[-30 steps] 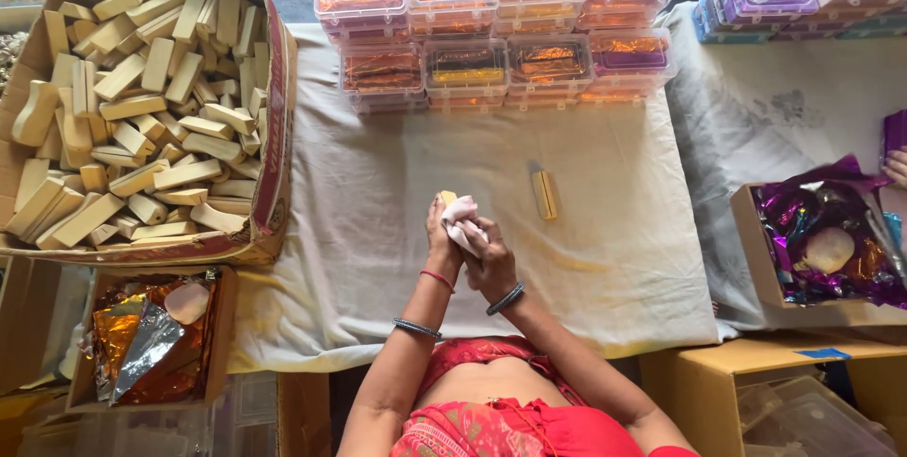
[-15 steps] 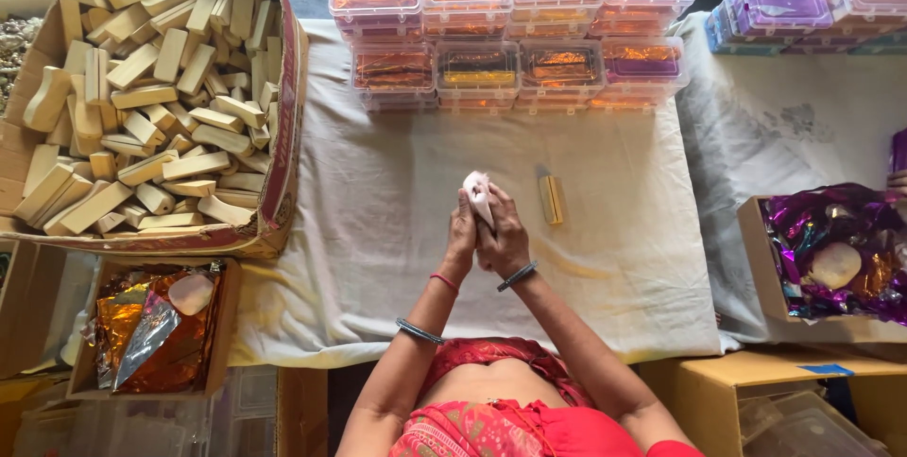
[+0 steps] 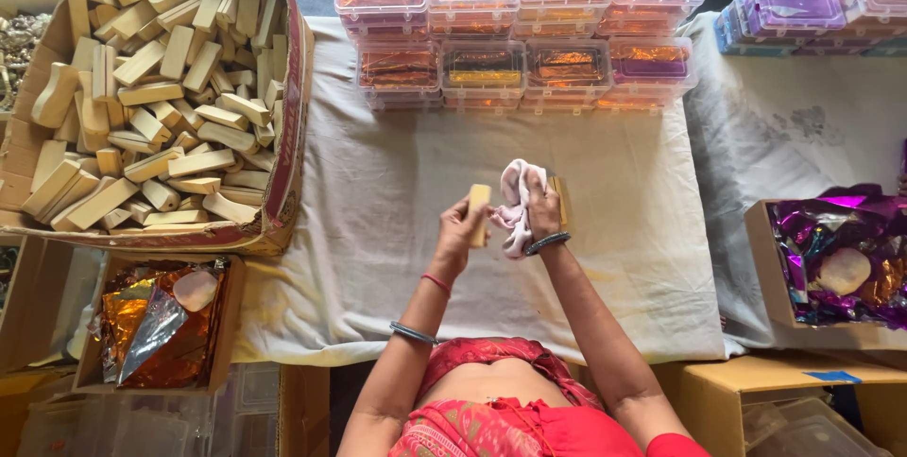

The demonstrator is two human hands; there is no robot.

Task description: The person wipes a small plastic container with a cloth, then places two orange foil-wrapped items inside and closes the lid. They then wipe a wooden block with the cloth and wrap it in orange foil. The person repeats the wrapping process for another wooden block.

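Observation:
My left hand (image 3: pixel 463 225) holds a small pale yellow block (image 3: pixel 479 211) upright above the white cloth-covered table (image 3: pixel 378 192). Just to its right, my right hand (image 3: pixel 540 211) grips a crumpled pinkish-white cloth (image 3: pixel 516 202). The two hands are a little apart, the cloth off the block. Another pale block (image 3: pixel 561 197) lies on the table just behind my right hand, partly hidden by it.
A large cardboard box (image 3: pixel 293 117) full of pale blocks stands at the left. Stacked clear plastic boxes (image 3: pixel 520 32) with orange and purple foil line the far edge. An orange foil box (image 3: pixel 156 325) sits lower left, a purple foil box (image 3: pixel 841 258) at right.
The hands were pressed together around the block and cloth; now they have parted, the left hand holding the block, the right holding the cloth.

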